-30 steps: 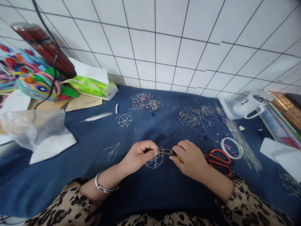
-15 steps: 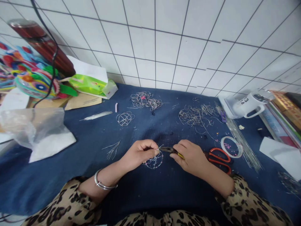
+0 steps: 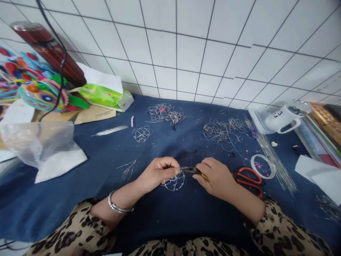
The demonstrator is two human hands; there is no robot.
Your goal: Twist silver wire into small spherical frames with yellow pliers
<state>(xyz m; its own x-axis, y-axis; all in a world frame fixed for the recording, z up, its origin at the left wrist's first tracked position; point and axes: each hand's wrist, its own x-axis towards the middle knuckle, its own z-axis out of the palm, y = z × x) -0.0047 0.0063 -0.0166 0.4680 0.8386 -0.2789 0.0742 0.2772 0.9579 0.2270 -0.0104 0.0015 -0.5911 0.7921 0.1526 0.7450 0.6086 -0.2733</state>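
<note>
My left hand (image 3: 157,174) is closed in a pinch on a small round wire ball (image 3: 174,181) with pink beads, held just above the dark blue cloth (image 3: 186,213). My right hand (image 3: 215,176) is closed on small pliers (image 3: 190,170) with a yellow handle. The plier tips touch the top of the wire ball beside my left fingertips. Both sleeves are leopard print, and a silver bangle (image 3: 117,208) sits on my left wrist.
Orange-handled scissors (image 3: 249,179) lie right of my right hand, beside a clear ring dish (image 3: 262,165) with pink beads. Wire tangles (image 3: 222,129), a finished wire ball (image 3: 142,134), straight wires (image 3: 278,163), a white mug (image 3: 282,117), a plastic bag (image 3: 39,142) and a green tissue pack (image 3: 102,96) surround the work.
The pliers' tips have drawn back slightly to the right along the top of the wire ball. Both hands stay almost in place.
</note>
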